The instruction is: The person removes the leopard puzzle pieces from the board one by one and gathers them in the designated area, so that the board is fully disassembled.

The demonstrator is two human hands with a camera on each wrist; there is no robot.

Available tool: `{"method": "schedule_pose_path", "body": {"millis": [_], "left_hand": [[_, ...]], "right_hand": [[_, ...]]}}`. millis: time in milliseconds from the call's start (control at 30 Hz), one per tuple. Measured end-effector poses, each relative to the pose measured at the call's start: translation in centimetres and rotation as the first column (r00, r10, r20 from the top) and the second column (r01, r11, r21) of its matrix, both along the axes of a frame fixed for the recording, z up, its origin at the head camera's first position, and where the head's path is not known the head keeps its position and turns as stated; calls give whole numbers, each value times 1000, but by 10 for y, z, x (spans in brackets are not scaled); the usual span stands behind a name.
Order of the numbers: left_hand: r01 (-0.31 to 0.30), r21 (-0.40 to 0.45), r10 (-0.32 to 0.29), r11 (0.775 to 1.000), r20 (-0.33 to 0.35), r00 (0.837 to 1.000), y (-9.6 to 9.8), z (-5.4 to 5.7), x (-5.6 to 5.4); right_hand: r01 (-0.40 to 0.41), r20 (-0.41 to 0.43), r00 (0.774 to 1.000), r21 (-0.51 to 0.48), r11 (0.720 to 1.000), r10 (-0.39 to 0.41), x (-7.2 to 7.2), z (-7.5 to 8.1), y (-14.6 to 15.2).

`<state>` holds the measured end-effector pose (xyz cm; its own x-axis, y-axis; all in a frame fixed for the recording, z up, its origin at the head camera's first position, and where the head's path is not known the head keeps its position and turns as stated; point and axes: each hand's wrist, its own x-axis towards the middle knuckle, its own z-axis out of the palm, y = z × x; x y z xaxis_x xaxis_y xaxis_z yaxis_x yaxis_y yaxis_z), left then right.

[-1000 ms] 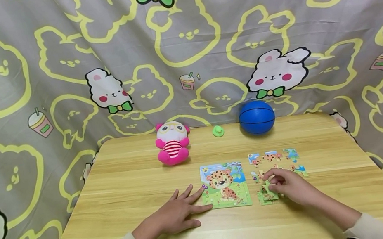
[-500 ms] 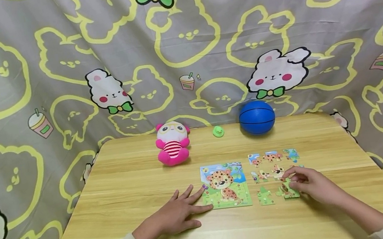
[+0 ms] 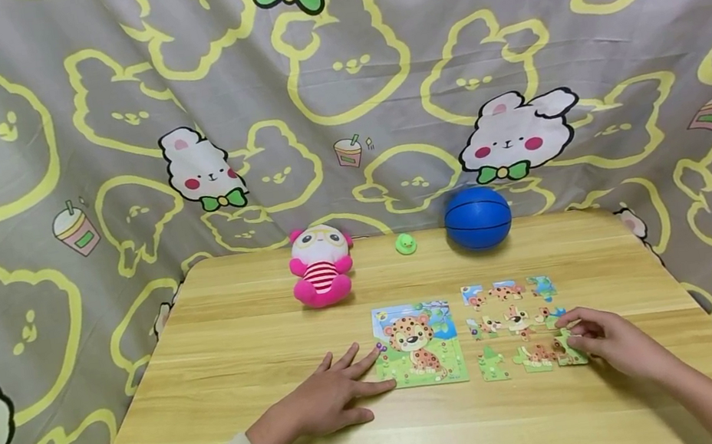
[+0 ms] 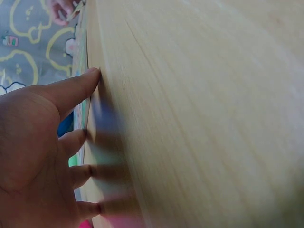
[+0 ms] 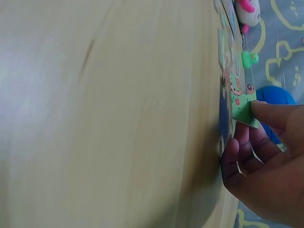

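My right hand (image 3: 609, 345) pinches a green jigsaw piece (image 5: 243, 107) between thumb and fingers. In the head view that piece overlaps the right end of the bottom row of loose pieces, beside a piece with spotted legs (image 3: 538, 356). Several other jigsaw pieces (image 3: 518, 318) lie in spaced rows above it, showing parts of a leopard. My left hand (image 3: 334, 394) rests on the table with fingers spread, its fingertips at the left edge of a square leopard picture (image 3: 416, 344). The left wrist view shows its fingertips (image 4: 93, 76) down at the wood.
Along the back of the wooden table (image 3: 241, 333) sit a pink panda plush (image 3: 320, 268), a small green duck (image 3: 405, 244) and a blue ball (image 3: 477, 218). A grey patterned curtain (image 3: 260, 58) hangs behind and at both sides.
My right hand has moved right along the bottom row, carrying the green jigsaw piece from near the bottom left piece to the row's right end. The left hand has stayed still.
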<state>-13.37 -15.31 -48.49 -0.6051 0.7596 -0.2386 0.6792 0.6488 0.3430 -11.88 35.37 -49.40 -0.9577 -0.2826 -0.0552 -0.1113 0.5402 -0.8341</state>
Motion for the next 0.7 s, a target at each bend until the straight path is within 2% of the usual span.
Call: {"method": "schedule_pose_path", "body": {"millis": [133,433,700], "left_hand": [[-1,1,1,1000,1,1000,0,0,0],[9,13,-9,1000,-21,1000,0,-2,1],[5,13,-5,1000,-14,1000,0,-3,0]], "right_hand": [[24,15,1000,39,999,-25,1,-4,5],[52,-30,998,159,986,-48,1,-11,3],[62,-22,998,187,981,-59,0,-14,3]]}}
